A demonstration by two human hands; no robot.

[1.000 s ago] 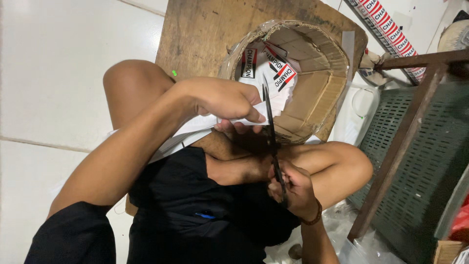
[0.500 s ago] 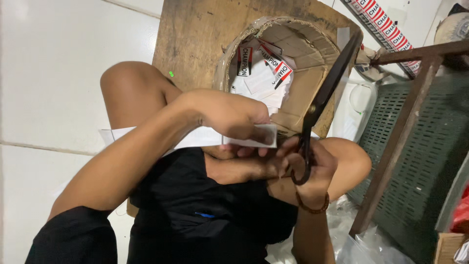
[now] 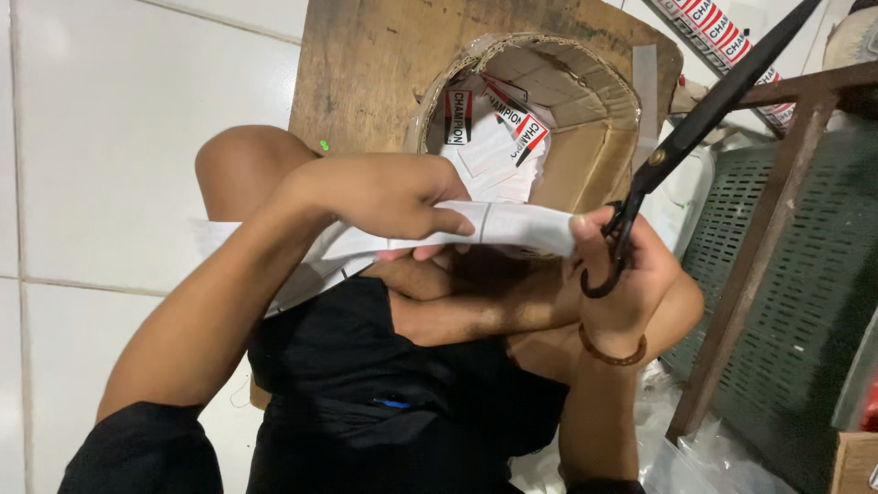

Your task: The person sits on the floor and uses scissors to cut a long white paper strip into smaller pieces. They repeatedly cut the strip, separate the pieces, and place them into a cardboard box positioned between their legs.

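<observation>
Raised scissors (image 3: 704,119) swing aside in right hand (image 3: 622,274); left hand (image 3: 384,197) pinches paper strip (image 3: 512,224).

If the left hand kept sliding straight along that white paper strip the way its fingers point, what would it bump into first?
Most likely the right hand, which pinches the far end of the white paper strip while holding black scissors. The left hand points that way; depth is hard to judge.

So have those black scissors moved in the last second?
Yes. The scissors have swung up and right, from across the cardboard box opening toward the brown frame.

White tiled floor (image 3: 110,137); perhaps a green mesh panel (image 3: 805,274).
</observation>
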